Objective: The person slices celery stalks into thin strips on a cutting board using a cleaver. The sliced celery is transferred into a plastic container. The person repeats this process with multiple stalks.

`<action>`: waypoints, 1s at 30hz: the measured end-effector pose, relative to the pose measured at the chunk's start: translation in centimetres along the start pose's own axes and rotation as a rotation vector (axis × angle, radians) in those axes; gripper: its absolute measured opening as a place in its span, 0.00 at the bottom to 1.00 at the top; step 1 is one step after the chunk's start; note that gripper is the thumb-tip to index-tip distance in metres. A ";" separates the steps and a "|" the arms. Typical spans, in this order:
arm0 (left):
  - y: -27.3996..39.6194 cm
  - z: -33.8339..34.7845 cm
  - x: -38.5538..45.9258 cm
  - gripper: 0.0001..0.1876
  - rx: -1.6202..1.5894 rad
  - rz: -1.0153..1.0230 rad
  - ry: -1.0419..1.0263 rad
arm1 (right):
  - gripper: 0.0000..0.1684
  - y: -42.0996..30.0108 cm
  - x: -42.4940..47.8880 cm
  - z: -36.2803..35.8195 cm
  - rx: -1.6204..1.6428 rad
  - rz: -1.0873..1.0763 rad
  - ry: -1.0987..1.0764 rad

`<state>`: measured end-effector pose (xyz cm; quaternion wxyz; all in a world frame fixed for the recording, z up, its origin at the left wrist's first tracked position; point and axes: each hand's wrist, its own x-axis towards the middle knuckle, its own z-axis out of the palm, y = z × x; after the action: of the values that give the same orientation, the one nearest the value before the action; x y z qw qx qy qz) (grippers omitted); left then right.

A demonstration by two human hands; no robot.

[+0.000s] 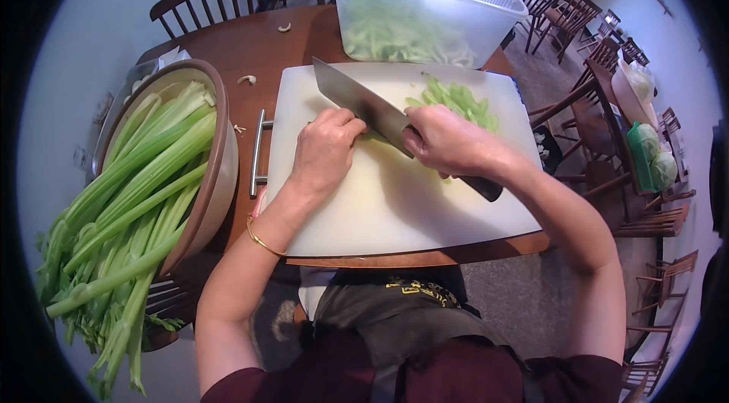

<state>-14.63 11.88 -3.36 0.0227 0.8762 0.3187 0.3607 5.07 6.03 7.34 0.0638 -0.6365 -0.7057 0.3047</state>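
My right hand (447, 138) grips the dark handle of a cleaver (364, 96), whose broad blade slants up and left over a white cutting board (342, 215). Close to the blade's left side, my left hand (327, 144) presses down with bent fingers on a piece of green celery (376, 137); most of that piece is hidden by the hand and blade. Sliced celery (458, 101) lies in a loose pile on the board, beyond my right hand. At the board's left edge is a metal bar handle (259, 152).
A large basin (225, 112) of long celery stalks (148, 175) stands at the left, its stalks hanging over the near rim. Behind the board is a clear plastic tub (427, 21) with cut celery inside. Small pale scraps (248, 79) dot the wooden table (256, 44). Cabbages (649, 146) sit far right.
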 end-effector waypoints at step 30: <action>-0.5 -1.0 -0.7 0.08 0.022 -0.083 -0.012 | 0.15 0.9 1.9 2.7 -0.036 -0.175 0.138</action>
<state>-15.88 11.69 -3.21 0.0300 0.8647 0.3585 0.3505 4.20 6.88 4.17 0.1270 -0.5930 -0.7579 0.2405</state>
